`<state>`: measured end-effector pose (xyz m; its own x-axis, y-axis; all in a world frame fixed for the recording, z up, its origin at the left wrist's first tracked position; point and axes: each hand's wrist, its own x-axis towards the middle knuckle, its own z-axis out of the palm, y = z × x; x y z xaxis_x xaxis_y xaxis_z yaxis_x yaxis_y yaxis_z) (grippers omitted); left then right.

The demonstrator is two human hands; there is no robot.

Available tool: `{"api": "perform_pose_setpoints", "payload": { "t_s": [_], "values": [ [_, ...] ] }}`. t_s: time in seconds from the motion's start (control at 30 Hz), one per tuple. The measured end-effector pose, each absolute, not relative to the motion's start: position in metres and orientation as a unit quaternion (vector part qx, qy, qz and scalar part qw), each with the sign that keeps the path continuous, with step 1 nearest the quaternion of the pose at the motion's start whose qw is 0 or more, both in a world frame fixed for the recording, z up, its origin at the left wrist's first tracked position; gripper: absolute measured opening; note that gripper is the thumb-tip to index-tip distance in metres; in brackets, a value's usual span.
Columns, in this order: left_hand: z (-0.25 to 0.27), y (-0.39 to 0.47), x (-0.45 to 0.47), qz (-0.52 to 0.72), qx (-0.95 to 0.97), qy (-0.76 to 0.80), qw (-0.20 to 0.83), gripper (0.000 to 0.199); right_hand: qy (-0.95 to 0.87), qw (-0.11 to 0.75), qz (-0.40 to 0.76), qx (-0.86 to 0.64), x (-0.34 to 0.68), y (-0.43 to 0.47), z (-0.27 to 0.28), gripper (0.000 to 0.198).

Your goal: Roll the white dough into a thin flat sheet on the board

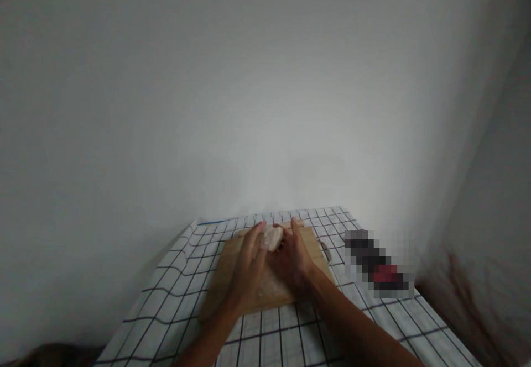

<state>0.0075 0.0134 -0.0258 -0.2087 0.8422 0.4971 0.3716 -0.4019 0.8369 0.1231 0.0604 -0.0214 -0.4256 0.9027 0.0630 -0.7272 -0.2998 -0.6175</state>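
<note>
A pale, rounded lump of dough [272, 239] is held between my two hands, above a wooden cutting board [265, 298]. My left hand [251, 251] presses on its left side with the fingers curved around it. On the other side, my right hand [293, 257] cups the dough, its fingers partly hidden behind it. Whitish smears, like flour, lie on the board below my hands. A light wooden rod, perhaps a rolling pin [297, 224], lies along the board's far edge, mostly hidden by my hands.
A white tablecloth with dark grid lines [186, 278] covers the table. At the board's right edge there is a handle [327, 252]. Farther right lies a blurred dark and red object [379, 267]. A pale wall [265, 107] rises behind the table.
</note>
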Motion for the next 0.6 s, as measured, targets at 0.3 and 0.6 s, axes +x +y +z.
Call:
{"api": "perform_pose_setpoints", "payload": {
  "t_s": [0.3,0.6],
  "values": [
    [0.019,0.026,-0.012,0.551,0.624,0.555,0.002,0.016,-0.363,0.392,0.844,-0.045,0.126,0.033,-0.001,0.060],
    [0.030,0.046,0.005,0.689,0.437,0.470,0.338,0.039,-0.391,0.540,0.708,-0.232,0.140,0.074,-0.025,0.046]
  ]
}}
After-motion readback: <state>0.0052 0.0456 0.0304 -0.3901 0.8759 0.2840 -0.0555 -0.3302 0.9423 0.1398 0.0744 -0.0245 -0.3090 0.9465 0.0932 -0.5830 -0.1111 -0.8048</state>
